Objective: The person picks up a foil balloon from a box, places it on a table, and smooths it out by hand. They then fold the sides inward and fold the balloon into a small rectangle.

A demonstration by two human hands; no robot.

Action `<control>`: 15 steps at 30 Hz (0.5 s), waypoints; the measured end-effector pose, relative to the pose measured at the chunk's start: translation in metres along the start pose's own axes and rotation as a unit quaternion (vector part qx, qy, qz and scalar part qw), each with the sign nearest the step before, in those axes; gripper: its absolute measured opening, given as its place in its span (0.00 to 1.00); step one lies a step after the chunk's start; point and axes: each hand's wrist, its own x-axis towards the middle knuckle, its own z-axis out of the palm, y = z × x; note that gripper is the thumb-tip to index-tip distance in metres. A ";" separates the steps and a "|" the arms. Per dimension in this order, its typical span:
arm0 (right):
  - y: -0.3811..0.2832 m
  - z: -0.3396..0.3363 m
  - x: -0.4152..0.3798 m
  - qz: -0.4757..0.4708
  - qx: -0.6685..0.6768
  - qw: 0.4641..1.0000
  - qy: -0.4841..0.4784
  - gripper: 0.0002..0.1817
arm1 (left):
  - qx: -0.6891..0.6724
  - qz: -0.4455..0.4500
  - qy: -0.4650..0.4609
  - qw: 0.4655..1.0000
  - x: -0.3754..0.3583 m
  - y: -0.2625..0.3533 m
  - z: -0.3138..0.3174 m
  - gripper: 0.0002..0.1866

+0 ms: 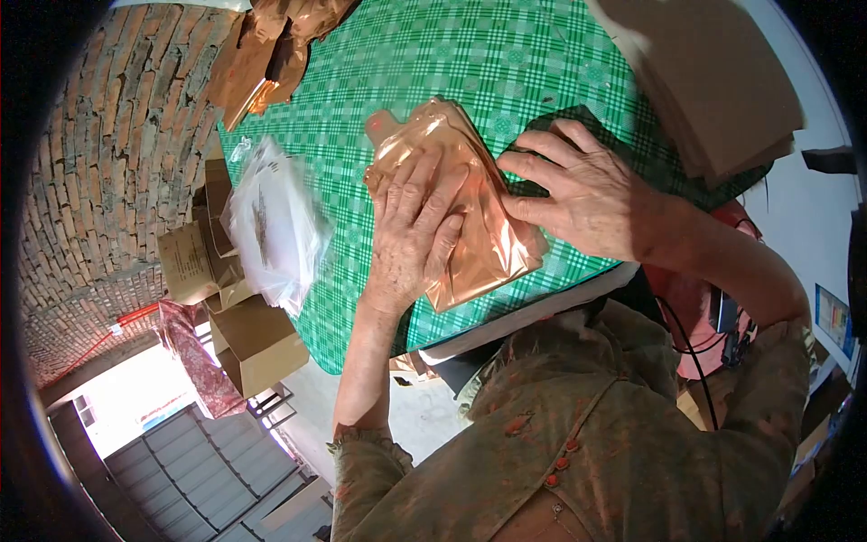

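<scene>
A stack of shiny copper-coloured plastic bags [488, 244] lies on the green checked tablecloth [348, 212] in front of me. My left hand [411, 221] rests flat on the bags, its fingers stretched toward their far end. At the bags' right edge is my right hand [578, 194], fingers apart and slightly bent, the fingertips close to the edge and a dark shadow beside them. A small reddish tab [381, 126] sticks out at the far left corner of the bags.
Clear plastic bags [275, 226] lie at the table's left edge, above open cardboard boxes [257, 343]. More copper-coloured bags [271, 59] sit at the far left corner. Brown cardboard sheets [713, 81] are stacked at the far right. A brick wall [117, 144] rises on the left.
</scene>
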 end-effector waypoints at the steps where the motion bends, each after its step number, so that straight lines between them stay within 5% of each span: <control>1: 0.000 -0.002 0.001 -0.001 -0.001 1.000 -0.008 0.17 | 0.000 0.000 -0.002 1.000 0.000 0.000 0.000 0.26; 15: 0.001 -0.002 0.001 -0.007 -0.022 0.999 -0.031 0.18 | 0.062 0.012 -0.030 0.998 0.001 0.002 0.001 0.25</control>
